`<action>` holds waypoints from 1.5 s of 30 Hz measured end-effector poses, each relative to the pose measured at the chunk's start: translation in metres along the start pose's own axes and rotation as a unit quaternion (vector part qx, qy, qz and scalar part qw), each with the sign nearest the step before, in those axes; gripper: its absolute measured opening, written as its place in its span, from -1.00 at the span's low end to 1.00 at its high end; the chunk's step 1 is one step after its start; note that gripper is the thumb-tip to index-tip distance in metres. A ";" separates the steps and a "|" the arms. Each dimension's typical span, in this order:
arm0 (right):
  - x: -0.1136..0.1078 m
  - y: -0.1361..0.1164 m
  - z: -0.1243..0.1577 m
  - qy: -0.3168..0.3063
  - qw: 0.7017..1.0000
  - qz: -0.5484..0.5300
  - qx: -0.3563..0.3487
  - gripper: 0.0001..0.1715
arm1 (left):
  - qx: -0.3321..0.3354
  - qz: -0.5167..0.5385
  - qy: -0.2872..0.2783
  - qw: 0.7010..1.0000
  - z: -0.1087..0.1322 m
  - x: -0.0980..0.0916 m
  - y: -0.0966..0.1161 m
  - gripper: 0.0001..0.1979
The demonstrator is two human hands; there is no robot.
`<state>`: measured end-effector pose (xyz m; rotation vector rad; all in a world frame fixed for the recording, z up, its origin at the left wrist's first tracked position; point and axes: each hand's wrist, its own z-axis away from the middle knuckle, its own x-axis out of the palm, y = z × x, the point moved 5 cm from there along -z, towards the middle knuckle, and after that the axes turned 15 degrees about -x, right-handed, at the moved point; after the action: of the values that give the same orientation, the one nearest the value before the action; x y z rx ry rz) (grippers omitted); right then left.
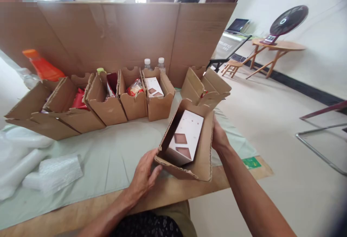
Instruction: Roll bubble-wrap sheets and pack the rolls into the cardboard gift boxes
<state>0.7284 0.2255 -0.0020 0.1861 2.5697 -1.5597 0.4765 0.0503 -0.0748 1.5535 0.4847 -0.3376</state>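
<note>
Nearest the camera, at the wooden table edge [81, 208], the left hand [143, 177] cups the near left corner of an open brown corrugated cardboard box [202, 157], fingers spread along the wall and thumb curled at the torn-looking lower rim. The right hand [219, 136] presses on the outside of the right wall. Its fingers are hidden behind the cardboard, so I cannot tell how far they close.

The box sits tilted between the two palms, over a pale green cloth [114, 157]. A white rectangular carton with two brown diamond windows [189, 132] lies inside it.

It probably handles light and fairly stiff, though the walls would buckle under a hard squeeze. The corners and the base look like the safest holds.

Further back stands a row of open cardboard boxes [108, 107], in front of a tall cardboard screen [121, 31].
</note>
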 end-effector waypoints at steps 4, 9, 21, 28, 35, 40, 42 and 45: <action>-0.033 0.014 0.032 0.063 0.996 -0.059 0.013 -0.38 | -0.019 0.007 0.035 0.999 -0.045 -0.017 0.000 -0.59; -0.040 0.026 0.026 0.086 0.996 -0.017 -0.018 -0.42 | -0.032 0.050 0.050 0.997 -0.139 -0.016 0.015 -0.56; -0.031 0.048 0.041 0.105 0.993 0.025 -0.037 -0.48 | -0.026 0.077 0.105 0.991 -0.152 0.000 0.016 -0.57; -0.038 0.043 0.037 0.115 0.990 0.055 -0.059 -0.44 | -0.023 0.069 0.107 0.992 -0.146 0.010 0.019 -0.48; -0.034 0.055 0.036 0.124 0.987 0.083 -0.053 -0.36 | -0.021 0.078 0.075 0.994 -0.155 0.018 0.016 -0.39; -0.039 0.067 0.087 0.104 0.980 0.163 0.052 -0.19 | -0.047 0.001 -0.011 0.999 -0.102 0.014 -0.004 -0.34; -0.030 0.055 0.116 0.070 0.971 0.222 0.048 -0.25 | -0.012 -0.048 -0.063 0.997 -0.062 0.006 -0.010 -0.42; 0.000 0.021 0.153 0.009 0.962 0.270 -0.041 -0.46 | 0.029 -0.080 -0.106 0.991 0.002 -0.011 -0.015 -0.54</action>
<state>0.7390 0.0995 -0.0906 0.8159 2.3081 -1.2445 0.4594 0.0474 -0.0819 1.5171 0.4374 -0.6381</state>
